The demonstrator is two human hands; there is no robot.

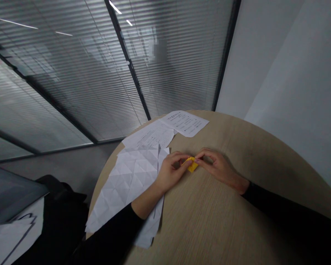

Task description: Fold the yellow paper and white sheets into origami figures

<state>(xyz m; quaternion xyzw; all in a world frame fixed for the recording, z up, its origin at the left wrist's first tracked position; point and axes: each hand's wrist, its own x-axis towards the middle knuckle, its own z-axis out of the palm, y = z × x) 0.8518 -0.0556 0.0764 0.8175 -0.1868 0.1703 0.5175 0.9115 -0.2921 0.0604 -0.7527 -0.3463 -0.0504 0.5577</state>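
Note:
Between my two hands is a small folded piece of yellow paper [192, 167], just above or on the wooden table. My left hand [172, 168] pinches its left side with thumb and forefinger. On the other side, the thumb and fingertips of my right hand [216, 166] close on its right upper edge. The fingertips hide part of the folds. Under my left wrist and forearm lie large white sheets [124, 180] covered in a grid of triangular creases.
Two printed sheets, one a white page [186, 123] and the other a page of text [151, 135], lie at the table's far edge. The round wooden table [209, 221] stands by a glass partition with blinds [182, 73]. A black cloth item [63, 213] is at lower left.

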